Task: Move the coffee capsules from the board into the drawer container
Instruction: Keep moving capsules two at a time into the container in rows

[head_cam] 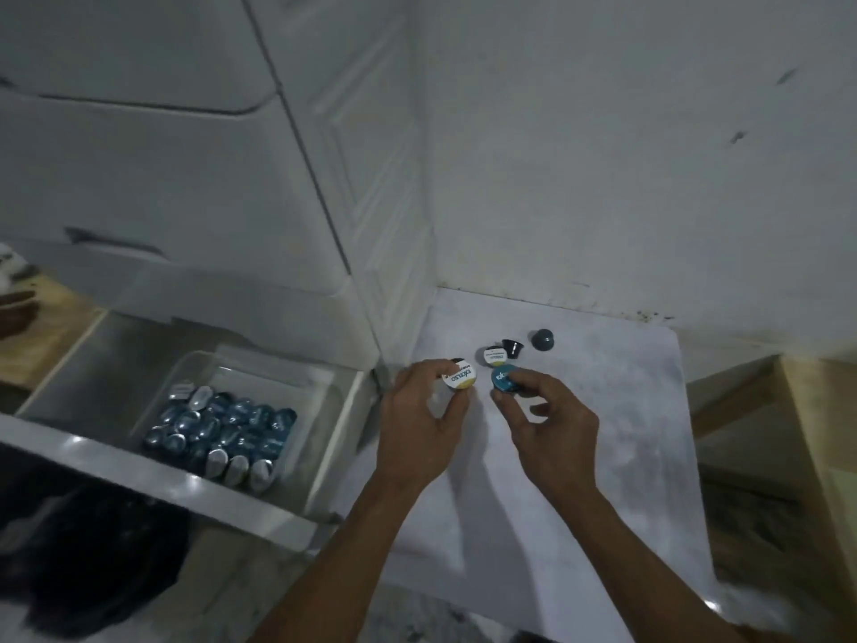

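Holding a white-lidded capsule [460, 376] in our left hand [419, 429] and a teal-lidded capsule [505, 379] in our right hand [552, 426], fingers pinching both above the board [626, 410], we are risking dropping one while crossing to the drawer container [185, 368], as both pinches look light.

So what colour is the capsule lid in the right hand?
Teal-blue lid, head view.

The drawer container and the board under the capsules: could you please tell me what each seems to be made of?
Drawer container: likely clear plastic, glossy; the capsules show through its walls. Board: a smooth white sheet with faint grey mottling, perhaps plastic or marble-look laminate; unclear.
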